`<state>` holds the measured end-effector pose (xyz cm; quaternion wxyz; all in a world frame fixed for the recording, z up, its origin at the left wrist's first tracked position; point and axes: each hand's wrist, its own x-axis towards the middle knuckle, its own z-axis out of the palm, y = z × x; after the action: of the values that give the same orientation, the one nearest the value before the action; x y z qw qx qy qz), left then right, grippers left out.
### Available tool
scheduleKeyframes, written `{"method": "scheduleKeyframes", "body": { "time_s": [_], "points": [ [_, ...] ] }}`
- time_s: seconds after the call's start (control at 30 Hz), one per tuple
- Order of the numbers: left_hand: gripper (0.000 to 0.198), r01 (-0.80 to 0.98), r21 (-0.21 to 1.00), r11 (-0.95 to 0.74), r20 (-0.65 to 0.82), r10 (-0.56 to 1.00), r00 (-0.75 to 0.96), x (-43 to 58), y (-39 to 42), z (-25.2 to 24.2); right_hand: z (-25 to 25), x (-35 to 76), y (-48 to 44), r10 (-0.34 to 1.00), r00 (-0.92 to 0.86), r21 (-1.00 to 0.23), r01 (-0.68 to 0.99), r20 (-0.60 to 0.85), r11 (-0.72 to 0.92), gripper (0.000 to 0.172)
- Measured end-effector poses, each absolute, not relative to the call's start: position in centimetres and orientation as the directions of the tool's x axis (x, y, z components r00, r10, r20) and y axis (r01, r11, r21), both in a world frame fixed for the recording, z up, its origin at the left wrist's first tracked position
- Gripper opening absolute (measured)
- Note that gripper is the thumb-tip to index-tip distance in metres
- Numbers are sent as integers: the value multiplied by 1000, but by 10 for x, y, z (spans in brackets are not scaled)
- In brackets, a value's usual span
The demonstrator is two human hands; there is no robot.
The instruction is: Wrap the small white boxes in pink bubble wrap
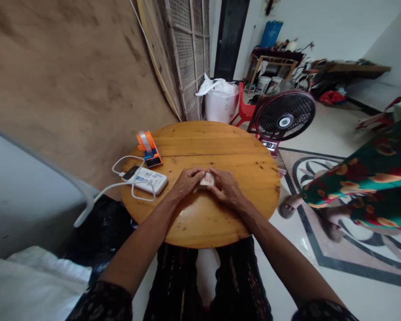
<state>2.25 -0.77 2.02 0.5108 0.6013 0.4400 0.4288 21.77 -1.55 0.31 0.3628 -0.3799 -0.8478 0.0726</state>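
Between my hands, over the round wooden table (200, 223), is a small whitish pack with reddish print (207, 179), its look close to a deck of playing cards. My left hand (187, 183) grips its left side, the fingers curled along the edge. On the opposite side, my right hand (229, 187) holds it with the thumb near the front and the fingers behind. Its underside and both side edges are hidden by my fingers. To the left lies a white power bank (150, 179) with a cable, and behind that an orange tape dispenser (149, 149).
A dark fan (285, 120) stands past the table's right rear edge. Behind the table are a white sack (221, 102) and a red chair (245, 109). At the right, a person in patterned green trousers (364, 165) stands close by. A brown wall (70, 76) borders the left.
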Motion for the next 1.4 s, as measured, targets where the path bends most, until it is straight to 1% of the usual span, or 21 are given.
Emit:
{"method": "scheduleKeyframes", "body": {
  "time_s": [0.13,0.2,0.27,0.37,0.43,0.73,0.9,1.03,1.17,1.3,1.4],
  "points": [
    [42,73,991,-110,89,964,251,21,-5,18,5,218,-15,733,-446,-442,595,514,671,67],
    [44,35,995,-96,85,970,229,19,-4,17,6,219,-16,748,-441,-460,597,497,657,73],
    [45,-13,998,-59,60,977,204,18,-5,17,7,219,-16,760,-429,-479,596,488,644,74],
    [48,-82,997,3,13,981,194,16,-6,18,9,220,-17,769,-410,-491,599,490,632,73],
    [49,-96,995,13,5,982,190,15,-7,18,11,220,-18,769,-403,-489,602,496,631,72],
    [47,26,999,-42,36,979,201,15,-6,16,8,219,-18,771,-393,-497,598,502,629,66],
    [44,30,998,-61,53,976,213,18,-7,17,4,218,-16,773,-385,-492,607,505,624,61],
    [39,46,998,-40,29,976,218,18,-8,17,5,218,-17,778,-377,-487,620,502,615,62],
    [40,-12,999,-37,39,972,231,17,-8,18,9,218,-20,760,-391,-469,612,520,636,64],
    [42,-106,994,-27,44,986,162,12,-7,21,13,221,-20,760,-376,-494,592,529,637,62],
    [44,-100,993,-55,64,994,92,8,-6,22,15,223,-20,776,-361,-524,584,517,620,61]
  ]
}}
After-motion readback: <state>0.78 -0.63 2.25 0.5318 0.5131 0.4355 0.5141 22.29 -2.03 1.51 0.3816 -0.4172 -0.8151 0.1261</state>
